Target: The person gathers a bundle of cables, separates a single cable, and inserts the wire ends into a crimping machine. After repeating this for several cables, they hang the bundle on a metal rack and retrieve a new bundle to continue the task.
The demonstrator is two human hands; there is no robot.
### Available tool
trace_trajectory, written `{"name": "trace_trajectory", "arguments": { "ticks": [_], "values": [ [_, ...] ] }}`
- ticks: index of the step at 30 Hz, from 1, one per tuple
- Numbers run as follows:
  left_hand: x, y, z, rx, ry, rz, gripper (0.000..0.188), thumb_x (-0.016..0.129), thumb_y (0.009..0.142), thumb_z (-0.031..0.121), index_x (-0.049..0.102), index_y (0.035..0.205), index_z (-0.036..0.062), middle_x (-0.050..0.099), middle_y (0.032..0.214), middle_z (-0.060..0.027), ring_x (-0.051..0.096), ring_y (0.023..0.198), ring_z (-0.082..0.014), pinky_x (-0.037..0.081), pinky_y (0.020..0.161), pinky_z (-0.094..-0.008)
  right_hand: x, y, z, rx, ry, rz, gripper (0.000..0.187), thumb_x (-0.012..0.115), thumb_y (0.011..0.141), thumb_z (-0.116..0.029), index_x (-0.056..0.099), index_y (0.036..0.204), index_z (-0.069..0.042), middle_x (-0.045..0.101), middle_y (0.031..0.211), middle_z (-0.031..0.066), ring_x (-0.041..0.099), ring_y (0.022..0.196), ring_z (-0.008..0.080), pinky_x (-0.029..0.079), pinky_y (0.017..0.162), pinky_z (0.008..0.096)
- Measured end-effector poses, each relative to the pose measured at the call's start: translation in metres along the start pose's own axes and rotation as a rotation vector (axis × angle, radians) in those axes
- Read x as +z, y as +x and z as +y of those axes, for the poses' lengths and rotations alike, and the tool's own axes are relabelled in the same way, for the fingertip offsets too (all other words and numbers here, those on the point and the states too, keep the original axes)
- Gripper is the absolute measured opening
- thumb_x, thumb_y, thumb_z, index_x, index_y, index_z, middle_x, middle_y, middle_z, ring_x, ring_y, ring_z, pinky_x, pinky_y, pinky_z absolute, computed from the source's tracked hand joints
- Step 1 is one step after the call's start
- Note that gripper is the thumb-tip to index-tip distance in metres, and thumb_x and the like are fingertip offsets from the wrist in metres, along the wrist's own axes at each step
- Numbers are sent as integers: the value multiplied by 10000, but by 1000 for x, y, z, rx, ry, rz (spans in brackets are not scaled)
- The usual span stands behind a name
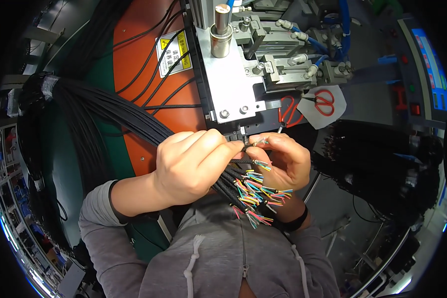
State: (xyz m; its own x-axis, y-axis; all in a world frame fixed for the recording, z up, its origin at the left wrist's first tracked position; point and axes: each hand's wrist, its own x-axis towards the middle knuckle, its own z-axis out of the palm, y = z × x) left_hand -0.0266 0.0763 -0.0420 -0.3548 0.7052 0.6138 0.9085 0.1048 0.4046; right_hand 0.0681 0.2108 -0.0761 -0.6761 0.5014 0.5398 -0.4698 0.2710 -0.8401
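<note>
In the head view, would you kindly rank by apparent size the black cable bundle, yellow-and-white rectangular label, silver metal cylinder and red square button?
1. Black cable bundle
2. Yellow-and-white rectangular label and silver metal cylinder: too alike to rank
3. Red square button

Grey zip hoodie (214, 253), perhaps black wristband (299, 221).
</note>
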Motion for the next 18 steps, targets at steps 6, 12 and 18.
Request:
{"name": "trace_trajectory", "arguments": {
  "ticks": [6,12,18],
  "values": [
    [-3,-4,1,13,15,-32,191,719,682,118,644,818,6,542,660,-41,567,534,-165,416,461,-277,-9,13,0,-48,-102,-186,234,783,719,46,636,901,39,665,819,139,639,713,193,516,616,274],
    [0,-5,2,16,32,-85,205,715,667,108,637,814,-12,506,631,-38,550,517,-168,414,455,-284,-10,13,-3,258,-17,-129,108,731,768,12,636,820,6,633,791,104,585,679,150,470,615,268],
    [-3,-5,4,86,197,-81,111,680,686,68,588,742,92,488,711,9,476,543,-105,328,439,-247,-15,18,-7,-184,-518,-251,98,692,817,-28,597,807,-9,603,831,73,539,713,109,439,640,257]
  ]
}}
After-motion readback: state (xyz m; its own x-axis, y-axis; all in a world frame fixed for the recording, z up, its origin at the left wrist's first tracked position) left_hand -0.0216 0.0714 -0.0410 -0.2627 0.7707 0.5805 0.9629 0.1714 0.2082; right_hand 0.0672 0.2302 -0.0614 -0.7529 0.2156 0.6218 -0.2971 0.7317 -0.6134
